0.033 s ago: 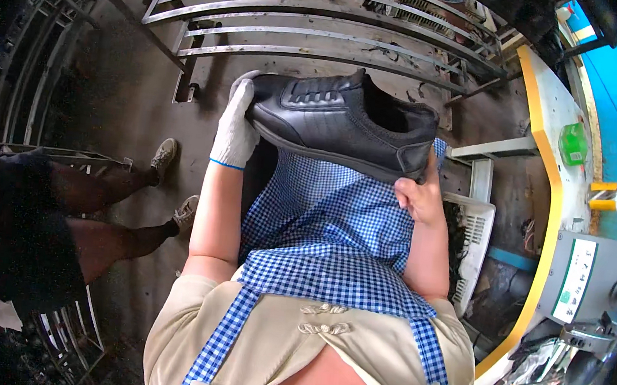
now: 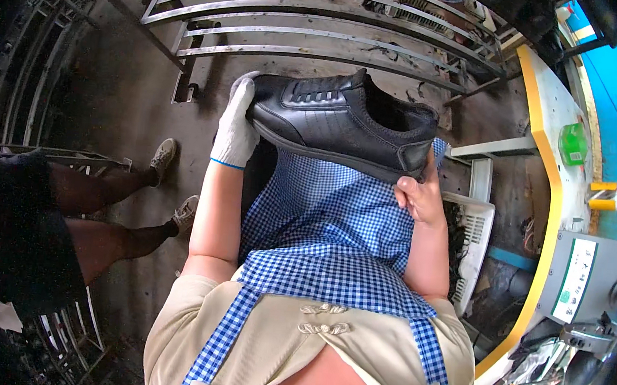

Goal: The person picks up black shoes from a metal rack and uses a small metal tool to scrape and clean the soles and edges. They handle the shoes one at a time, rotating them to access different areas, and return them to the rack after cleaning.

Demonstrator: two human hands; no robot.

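Note:
A black lace-up shoe [image 2: 344, 119] is held level over my lap, toe to the left and heel to the right. My left hand [image 2: 235, 124], in a white work glove, wraps the toe end. My bare right hand [image 2: 417, 195] grips the heel from underneath, fingers curled on the sole. Below the shoe lies my blue-and-white checked apron [image 2: 334, 231].
A metal rack of curved bars [image 2: 316, 24] stands beyond the shoe. Another person's bare legs in grey sneakers [image 2: 166, 180] stretch in from the left. A white plastic basket [image 2: 475, 229] sits by my right side, next to a yellow-edged machine table [image 2: 549, 125] bearing a green object [image 2: 572, 142].

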